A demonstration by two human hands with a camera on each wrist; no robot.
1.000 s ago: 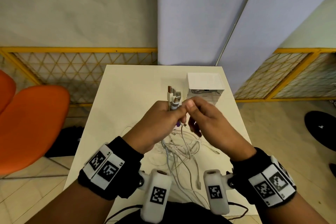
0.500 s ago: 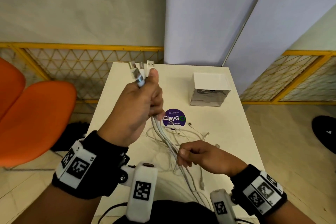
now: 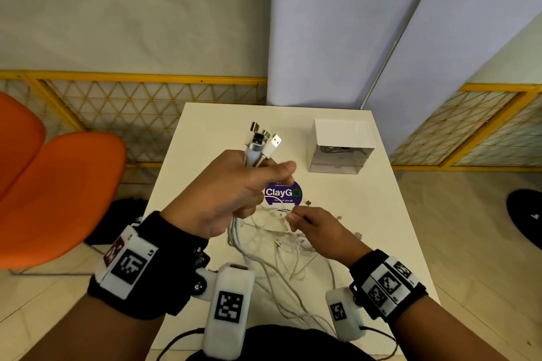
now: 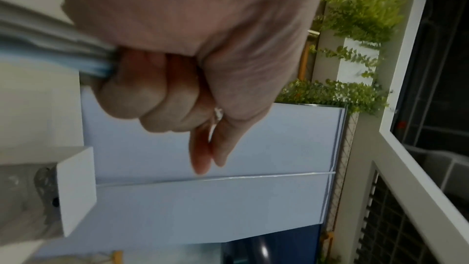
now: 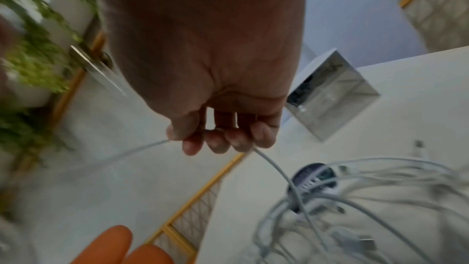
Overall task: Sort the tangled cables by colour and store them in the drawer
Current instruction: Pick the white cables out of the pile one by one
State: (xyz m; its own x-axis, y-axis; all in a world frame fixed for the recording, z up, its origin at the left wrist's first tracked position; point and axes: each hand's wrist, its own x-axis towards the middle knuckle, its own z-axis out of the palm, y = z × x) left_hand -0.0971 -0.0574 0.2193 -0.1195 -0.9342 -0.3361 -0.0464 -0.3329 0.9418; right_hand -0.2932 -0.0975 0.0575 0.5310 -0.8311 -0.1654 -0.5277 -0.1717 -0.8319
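My left hand (image 3: 234, 193) is raised above the white table (image 3: 366, 214) and grips a bundle of white cables (image 3: 258, 152) just below their USB plugs, which point up. In the left wrist view the left hand (image 4: 162, 91) is a closed fist around the blurred cables (image 4: 50, 47). The cables hang down into a loose tangle (image 3: 281, 246) on the table. My right hand (image 3: 311, 223), low beside the tangle, pinches one thin white cable; the right wrist view shows that cable (image 5: 274, 166) running through the curled fingers (image 5: 220, 140). The small drawer unit (image 3: 340, 152) stands at the far right, a dark cable in its top drawer.
A round purple ClayGo sticker (image 3: 283, 193) lies mid-table, partly under the cables. Orange chairs (image 3: 58, 196) stand left of the table. A yellow lattice fence (image 3: 132, 102) runs behind it. A dark round object (image 3: 525, 220) lies on the floor at right.
My left hand, which had risen with the plug bundle, has come down a little and moved right. My right hand dropped away from it into the tangle and now pinches one strand farther up the table.
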